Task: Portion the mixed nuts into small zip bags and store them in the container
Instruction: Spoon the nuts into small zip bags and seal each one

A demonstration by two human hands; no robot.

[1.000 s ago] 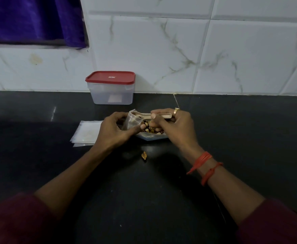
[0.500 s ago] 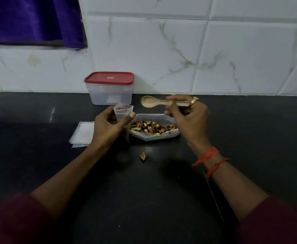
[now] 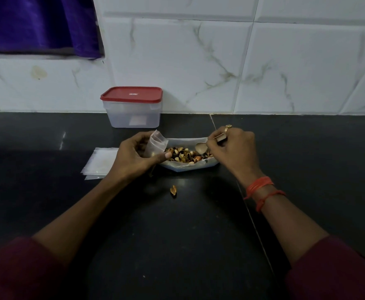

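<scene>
While the left hand (image 3: 134,156) grips a small zip bag (image 3: 155,146), the right hand (image 3: 231,150) dips the spoon (image 3: 201,147) into the nuts (image 3: 183,155); next comes a careful lift toward the bag.

Place: a home kitchen, by the look of it.
Worktop: dark polished stone counter (image 3: 307,159), spreading from 3 through 6 to 9 o'clock.
Wall: white marble-veined tiles (image 3: 198,61) at 12 o'clock, meeting the counter's back edge.
Window side: purple curtain (image 3: 36,22) at 10 o'clock.
Food storage: red-lidded plastic container (image 3: 131,109) at 12 o'clock against the tiles, with mixed nuts (image 3: 183,155) just in front of it.
</scene>
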